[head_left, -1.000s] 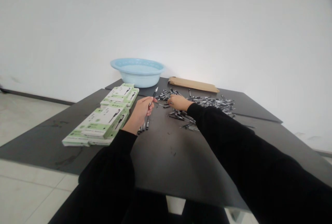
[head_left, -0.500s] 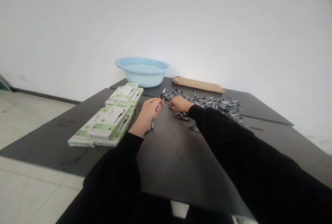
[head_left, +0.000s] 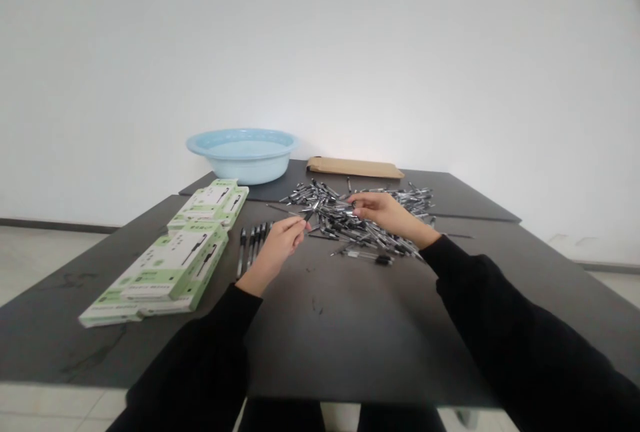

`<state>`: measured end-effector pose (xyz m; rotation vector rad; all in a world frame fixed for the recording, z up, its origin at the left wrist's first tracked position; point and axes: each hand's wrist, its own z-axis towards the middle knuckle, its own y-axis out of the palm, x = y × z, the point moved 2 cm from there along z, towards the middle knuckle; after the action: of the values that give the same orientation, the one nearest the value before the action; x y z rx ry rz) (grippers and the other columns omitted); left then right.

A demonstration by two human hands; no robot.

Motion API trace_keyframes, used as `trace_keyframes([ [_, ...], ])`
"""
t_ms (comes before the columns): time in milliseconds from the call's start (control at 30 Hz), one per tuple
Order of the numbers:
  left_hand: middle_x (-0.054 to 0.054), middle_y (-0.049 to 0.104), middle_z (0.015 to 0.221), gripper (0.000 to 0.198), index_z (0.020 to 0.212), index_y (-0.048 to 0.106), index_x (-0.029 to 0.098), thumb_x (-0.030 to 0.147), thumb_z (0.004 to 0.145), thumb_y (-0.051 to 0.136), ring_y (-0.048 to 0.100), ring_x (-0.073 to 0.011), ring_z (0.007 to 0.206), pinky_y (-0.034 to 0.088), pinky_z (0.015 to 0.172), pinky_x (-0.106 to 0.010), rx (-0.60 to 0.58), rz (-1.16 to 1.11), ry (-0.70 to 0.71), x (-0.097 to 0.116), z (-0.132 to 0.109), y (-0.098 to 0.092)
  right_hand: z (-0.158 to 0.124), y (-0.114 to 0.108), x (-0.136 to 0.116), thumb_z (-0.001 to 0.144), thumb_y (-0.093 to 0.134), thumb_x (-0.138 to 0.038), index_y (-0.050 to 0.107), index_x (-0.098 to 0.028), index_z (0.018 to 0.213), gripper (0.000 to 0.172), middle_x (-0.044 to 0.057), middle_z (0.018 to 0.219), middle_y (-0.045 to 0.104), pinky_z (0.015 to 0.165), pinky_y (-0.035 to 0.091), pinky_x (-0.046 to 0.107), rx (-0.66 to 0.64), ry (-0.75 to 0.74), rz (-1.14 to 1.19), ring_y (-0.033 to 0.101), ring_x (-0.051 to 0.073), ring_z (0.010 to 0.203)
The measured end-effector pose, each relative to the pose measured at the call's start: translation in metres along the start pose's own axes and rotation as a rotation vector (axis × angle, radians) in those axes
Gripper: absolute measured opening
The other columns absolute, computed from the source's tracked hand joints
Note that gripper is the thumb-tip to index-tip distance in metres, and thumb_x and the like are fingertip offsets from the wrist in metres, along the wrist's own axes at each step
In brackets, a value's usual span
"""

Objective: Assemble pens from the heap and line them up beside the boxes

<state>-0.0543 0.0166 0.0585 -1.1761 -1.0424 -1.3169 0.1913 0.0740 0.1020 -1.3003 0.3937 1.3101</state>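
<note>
A loose heap of black and silver pens (head_left: pixel 350 215) lies on the dark table (head_left: pixel 350 325). My left hand (head_left: pixel 280 240) is closed in a pinch on one pen, whose tip points toward the heap. My right hand (head_left: pixel 383 211) rests on the heap with fingers curled over pens; what it holds is hidden. A short row of several pens (head_left: pixel 253 242) lies side by side just left of my left hand. Green and white boxes (head_left: pixel 170 265) are stacked to the left.
A light blue basin (head_left: pixel 244 154) stands at the table's far left. A flat brown envelope (head_left: pixel 355 167) lies at the far edge behind the heap. White wall behind, tiled floor (head_left: pixel 30 252) to the left.
The view has shifted, so everything sits further left. My left hand has lowered and now holds one pen; the other pens lie in a row on the table. My right hand moved right, deeper onto the heap.
</note>
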Motion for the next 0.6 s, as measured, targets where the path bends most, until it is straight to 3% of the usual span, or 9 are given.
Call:
trace_keyframes([
  [133, 0.007, 0.039, 0.05, 0.03, 0.077, 0.062, 0.015, 0.044, 0.081, 0.056, 0.03, -0.007, 0.041, 0.02, 0.042, -0.021, -0.14, 0.07, -0.025, -0.007, -0.004, 0.038, -0.04, -0.019, 0.028, 0.068, 0.081, -0.037, 0.068, -0.018, 0.094, 0.035, 0.003, 0.077, 0.074, 0.066, 0.046, 0.029, 0.175, 0.126, 0.315, 0.064, 0.015, 0.066],
  [300, 0.007, 0.037, 0.05, 0.034, 0.077, 0.062, 0.014, 0.048, 0.081, 0.055, 0.031, -0.0081, 0.045, 0.021, 0.046, -0.023, -0.275, 0.123, -0.046, -0.016, -0.004, 0.086, -0.065, -0.031, 0.059, 0.066, 0.083, -0.045, 0.068, -0.017, 0.089, 0.04, 0.007, 0.086, 0.076, 0.06, 0.043, 0.025, 0.396, 0.217, 0.499, 0.066, 0.013, 0.068],
  [433, 0.007, 0.036, 0.051, 0.035, 0.082, 0.063, 0.014, 0.048, 0.084, 0.051, 0.03, -0.0085, 0.046, 0.022, 0.048, -0.023, -0.301, 0.178, -0.04, -0.021, -0.004, 0.109, -0.072, -0.038, 0.063, 0.067, 0.082, -0.048, 0.07, -0.018, 0.089, 0.039, 0.006, 0.089, 0.076, 0.059, 0.043, 0.024, 0.418, 0.228, 0.548, 0.066, 0.013, 0.068],
  [600, 0.007, 0.037, 0.053, 0.034, 0.08, 0.062, 0.015, 0.046, 0.084, 0.05, 0.03, -0.0089, 0.049, 0.022, 0.049, -0.024, -0.303, 0.244, -0.01, -0.027, -0.004, 0.113, -0.074, -0.034, 0.051, 0.068, 0.082, -0.047, 0.07, -0.018, 0.085, 0.035, 0.005, 0.085, 0.076, 0.059, 0.043, 0.024, 0.33, 0.223, 0.507, 0.064, 0.012, 0.065],
])
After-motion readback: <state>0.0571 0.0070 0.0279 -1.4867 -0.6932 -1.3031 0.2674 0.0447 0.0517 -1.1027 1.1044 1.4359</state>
